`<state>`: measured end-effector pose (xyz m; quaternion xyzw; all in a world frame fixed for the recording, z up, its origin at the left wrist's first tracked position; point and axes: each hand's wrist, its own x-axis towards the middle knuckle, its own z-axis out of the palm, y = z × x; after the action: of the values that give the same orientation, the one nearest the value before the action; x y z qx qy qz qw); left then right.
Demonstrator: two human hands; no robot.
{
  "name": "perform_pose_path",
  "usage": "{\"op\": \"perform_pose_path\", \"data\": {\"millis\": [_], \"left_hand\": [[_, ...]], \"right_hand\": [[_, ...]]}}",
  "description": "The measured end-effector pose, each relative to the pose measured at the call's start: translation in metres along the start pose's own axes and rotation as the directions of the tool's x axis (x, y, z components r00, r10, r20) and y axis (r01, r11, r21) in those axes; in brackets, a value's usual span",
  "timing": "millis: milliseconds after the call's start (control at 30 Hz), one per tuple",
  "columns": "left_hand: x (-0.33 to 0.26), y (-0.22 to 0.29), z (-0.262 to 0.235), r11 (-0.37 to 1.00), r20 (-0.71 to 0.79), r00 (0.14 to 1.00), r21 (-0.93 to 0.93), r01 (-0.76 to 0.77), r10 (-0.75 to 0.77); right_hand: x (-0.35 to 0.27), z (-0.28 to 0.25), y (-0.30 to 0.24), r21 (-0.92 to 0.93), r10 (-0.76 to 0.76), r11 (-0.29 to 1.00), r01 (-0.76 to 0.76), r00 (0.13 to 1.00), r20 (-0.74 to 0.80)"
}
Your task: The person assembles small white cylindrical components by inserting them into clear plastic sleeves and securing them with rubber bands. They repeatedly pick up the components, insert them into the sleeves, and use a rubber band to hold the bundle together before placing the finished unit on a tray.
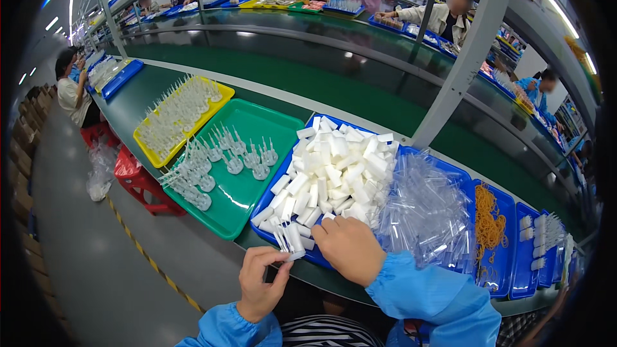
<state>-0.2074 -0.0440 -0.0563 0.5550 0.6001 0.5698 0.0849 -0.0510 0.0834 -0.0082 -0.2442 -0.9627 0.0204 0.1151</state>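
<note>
My left hand (260,283) pinches the round base of a white pronged plastic piece (289,243) between thumb and fingers. Its prongs point up, and a white block appears to sit among them. Just to the right, my right hand (350,249) reaches over the near edge of a heap of white foam blocks (334,164), its fingers curled down. The fingertips are mostly hidden, so what they grip cannot be made out. The heap fills a blue tray (262,204). Left of it, a green tray (247,115) carries several upright pronged pieces (232,160).
A yellow tray (225,90) of pronged pieces stands farther left. On the right, blue trays hold clear plastic tubes (427,209), orange rubber bands (488,222) and white parts (546,238). A metal post (464,58) rises behind the trays. Red stools (138,177) stand at left; other people work beyond.
</note>
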Motion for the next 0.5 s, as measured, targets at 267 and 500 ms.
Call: {"op": "perform_pose_path", "data": {"millis": [267,500], "left_hand": [[0.008,0.018,-0.005,0.977,0.125,0.969,-0.02,-0.21,0.211],[0.013,0.04,-0.004,0.898,0.364,0.821,-0.17,-0.407,0.441]], "right_hand": [[-0.013,-0.067,0.005,0.734,0.377,0.632,-0.248,0.926,-0.012],[-0.036,-0.056,0.021,0.964,0.703,0.15,-0.22,0.709,0.053]]}}
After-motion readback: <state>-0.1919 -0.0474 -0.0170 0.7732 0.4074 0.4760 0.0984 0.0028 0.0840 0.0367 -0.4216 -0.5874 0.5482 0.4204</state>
